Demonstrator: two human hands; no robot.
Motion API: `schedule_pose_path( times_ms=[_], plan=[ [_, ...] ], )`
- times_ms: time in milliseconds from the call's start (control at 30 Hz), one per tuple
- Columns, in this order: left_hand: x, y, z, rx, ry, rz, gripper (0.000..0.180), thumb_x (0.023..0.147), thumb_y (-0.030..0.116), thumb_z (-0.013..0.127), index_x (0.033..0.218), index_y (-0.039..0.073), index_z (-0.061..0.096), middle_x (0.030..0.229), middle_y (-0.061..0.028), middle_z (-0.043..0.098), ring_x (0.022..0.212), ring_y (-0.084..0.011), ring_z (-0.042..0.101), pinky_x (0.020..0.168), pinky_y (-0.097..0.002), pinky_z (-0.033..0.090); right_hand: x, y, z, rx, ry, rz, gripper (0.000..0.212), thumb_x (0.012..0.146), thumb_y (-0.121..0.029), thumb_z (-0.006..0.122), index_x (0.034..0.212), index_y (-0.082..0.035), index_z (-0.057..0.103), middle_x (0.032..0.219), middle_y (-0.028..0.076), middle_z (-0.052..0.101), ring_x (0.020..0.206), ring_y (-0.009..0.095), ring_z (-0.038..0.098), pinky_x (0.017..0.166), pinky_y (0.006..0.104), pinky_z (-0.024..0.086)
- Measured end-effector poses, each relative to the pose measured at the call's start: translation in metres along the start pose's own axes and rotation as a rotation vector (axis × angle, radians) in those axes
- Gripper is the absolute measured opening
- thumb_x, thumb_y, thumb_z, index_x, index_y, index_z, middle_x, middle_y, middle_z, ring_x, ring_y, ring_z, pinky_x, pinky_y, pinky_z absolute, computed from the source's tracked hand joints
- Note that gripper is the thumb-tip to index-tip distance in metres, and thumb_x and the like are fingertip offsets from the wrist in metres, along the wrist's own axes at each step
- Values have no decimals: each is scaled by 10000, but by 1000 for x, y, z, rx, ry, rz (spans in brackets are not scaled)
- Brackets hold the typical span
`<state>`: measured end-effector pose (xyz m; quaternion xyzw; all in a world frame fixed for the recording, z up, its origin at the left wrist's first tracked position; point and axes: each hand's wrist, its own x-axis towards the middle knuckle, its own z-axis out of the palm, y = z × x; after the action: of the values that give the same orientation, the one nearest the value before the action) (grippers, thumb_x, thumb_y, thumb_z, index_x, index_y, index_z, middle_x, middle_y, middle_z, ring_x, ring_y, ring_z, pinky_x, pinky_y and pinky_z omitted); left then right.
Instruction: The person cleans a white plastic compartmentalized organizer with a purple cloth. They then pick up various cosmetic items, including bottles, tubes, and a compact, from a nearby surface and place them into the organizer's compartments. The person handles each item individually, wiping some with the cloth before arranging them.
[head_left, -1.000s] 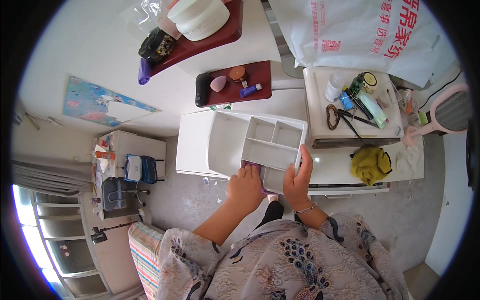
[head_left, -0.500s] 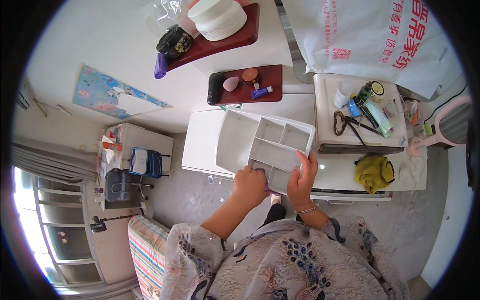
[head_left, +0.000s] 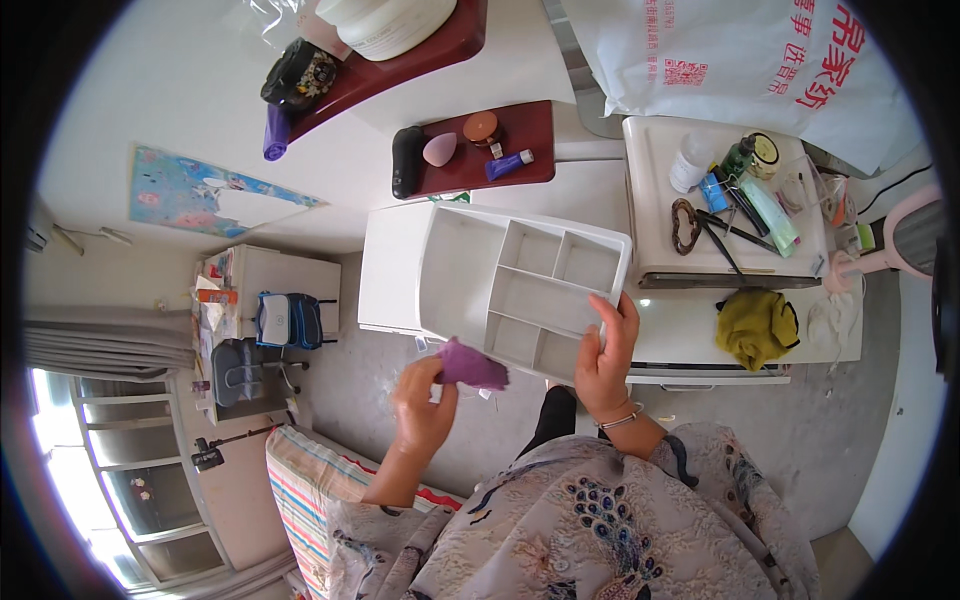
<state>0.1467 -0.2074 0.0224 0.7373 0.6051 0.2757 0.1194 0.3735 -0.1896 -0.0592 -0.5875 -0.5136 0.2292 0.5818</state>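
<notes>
My right hand [head_left: 604,362] grips the near right corner of a white divided organizer tray [head_left: 470,214], thumb over the rim, fingers along its outer side. One large compartment takes up the tray's left part, and several smaller ones fill the right; all look bare inside. Just off the tray's near left edge, my left hand [head_left: 424,408] pinches a crumpled purple cloth [head_left: 473,366] between thumb and fingers. The tray is held tilted above a white surface [head_left: 388,270].
On the right, a cream cabinet top [head_left: 650,240] holds bottles, tubes and a brown hair tie [head_left: 686,226]. An olive cloth [head_left: 756,328] lies nearer. Dark red shelves [head_left: 540,150] bear cosmetics. A pink fan-like object [head_left: 890,240] stands far right, a striped bed [head_left: 310,480] lower left.
My left hand has come out of the tray's near compartments and moved left and nearer, bringing the purple cloth into full view. My right hand keeps its hold on the corner.
</notes>
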Motion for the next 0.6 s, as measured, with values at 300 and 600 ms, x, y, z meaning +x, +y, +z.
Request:
schedule_pose_path(
  times_ms=[300, 600],
  plan=[
    [32, 17, 21, 508, -846, 88, 768, 737, 293, 728, 1316, -24, 335, 1305, -162, 455, 889, -314, 626, 635, -393, 538, -11, -3, 25, -31, -21, 0, 411, 806, 54, 447, 1208, -12, 503, 1296, 235, 358, 1161, 353, 419, 974, 397, 355],
    [39, -19, 28, 637, -800, 361, 421, 723, 124, 651, 1070, -56, 496, 974, -144, 583, 700, -255, 667, 518, -327, 535, -23, -13, 52, -51, 47, 67, 370, 813, 36, 435, 1168, -5, 532, 1246, 215, 455, 1160, 340, 460, 1004, 377, 335]
  ],
)
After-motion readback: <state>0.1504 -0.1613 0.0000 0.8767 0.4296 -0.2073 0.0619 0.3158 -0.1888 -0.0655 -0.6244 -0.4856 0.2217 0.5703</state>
